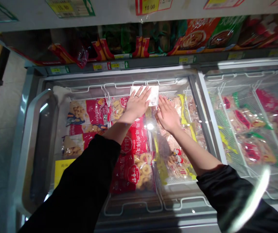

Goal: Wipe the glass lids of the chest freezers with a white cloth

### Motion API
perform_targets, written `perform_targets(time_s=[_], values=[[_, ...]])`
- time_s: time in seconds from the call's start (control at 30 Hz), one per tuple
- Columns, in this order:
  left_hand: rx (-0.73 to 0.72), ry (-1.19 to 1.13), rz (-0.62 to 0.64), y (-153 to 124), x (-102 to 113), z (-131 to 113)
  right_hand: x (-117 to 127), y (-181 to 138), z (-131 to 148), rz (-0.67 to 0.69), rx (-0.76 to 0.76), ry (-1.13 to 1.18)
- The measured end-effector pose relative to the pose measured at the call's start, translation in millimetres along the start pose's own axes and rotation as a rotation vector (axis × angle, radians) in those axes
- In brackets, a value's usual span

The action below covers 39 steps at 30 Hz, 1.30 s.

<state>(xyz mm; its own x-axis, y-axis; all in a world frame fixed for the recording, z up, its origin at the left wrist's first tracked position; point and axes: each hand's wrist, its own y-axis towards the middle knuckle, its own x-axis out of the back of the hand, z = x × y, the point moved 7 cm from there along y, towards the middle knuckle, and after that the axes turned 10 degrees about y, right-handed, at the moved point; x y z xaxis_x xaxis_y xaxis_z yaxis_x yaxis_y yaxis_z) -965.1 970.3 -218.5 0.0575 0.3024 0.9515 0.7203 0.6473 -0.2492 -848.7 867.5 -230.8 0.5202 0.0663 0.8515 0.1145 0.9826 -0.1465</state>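
A glass lid (151, 194) covers the chest freezer in front of me. Near its far edge my left hand (139, 102) lies flat with fingers spread, pressing on a white cloth or folded paper wipe (155, 95). A ring shows on one of its fingers. My right hand (167, 113) rests on the glass just right of the wipe, its fingers stretched out and holding nothing. Under the glass, red bags of frozen food (135, 171) lie below my left arm. Clear bags with yellow edges (175, 145) lie below my right arm.
White wire baskets (139, 212) divide the freezer. A curved handle frame (27, 142) stands at the lid's left side. Behind the freezer run shelves with packets (194, 35) and price tags (151, 5). Another freezer section (246, 129) with bagged food adjoins on the right.
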Motion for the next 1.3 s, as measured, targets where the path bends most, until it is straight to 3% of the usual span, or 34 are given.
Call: perform_targets(time_s=[0.13, 0.23, 0.37, 0.47, 0.67, 0.8, 0.97, 1.13, 1.3], values=[[0.084, 0.010, 0.025, -14.1, 1.5, -0.7, 0.9, 1.9, -11.4, -0.054, 0.064, 0.124], [0.143, 0.014, 0.038, -37.2, -4.2, -15.1, 9.8, 3.2, -20.8, -0.035, 0.122, 0.195], [0.175, 0.042, -0.003, -50.2, -13.0, -44.2, 29.2, 1.8, -41.4, 0.050, 0.168, 0.077], [0.179, 0.040, 0.003, -35.5, -14.4, -56.8, 39.6, -0.9, -59.7, 0.050, 0.141, -0.031], [0.128, 0.016, 0.084, -2.5, -2.5, -38.4, 39.8, -3.0, -64.8, 0.022, 0.134, -0.058], [0.267, 0.014, 0.050, -23.4, -4.1, -21.2, 41.0, -3.1, -59.9, 0.028, 0.125, -0.051], [0.391, 0.058, -0.082, -49.5, -21.0, -48.2, 43.0, -5.5, -55.5, -0.009, 0.135, -0.018], [0.319, 0.049, -0.111, -19.3, -19.0, -72.1, 46.8, -7.5, -57.7, -0.084, 0.098, 0.025], [0.350, 0.012, -0.023, 11.3, -6.4, -47.7, 49.0, -7.4, -62.3, -0.102, 0.052, 0.033]])
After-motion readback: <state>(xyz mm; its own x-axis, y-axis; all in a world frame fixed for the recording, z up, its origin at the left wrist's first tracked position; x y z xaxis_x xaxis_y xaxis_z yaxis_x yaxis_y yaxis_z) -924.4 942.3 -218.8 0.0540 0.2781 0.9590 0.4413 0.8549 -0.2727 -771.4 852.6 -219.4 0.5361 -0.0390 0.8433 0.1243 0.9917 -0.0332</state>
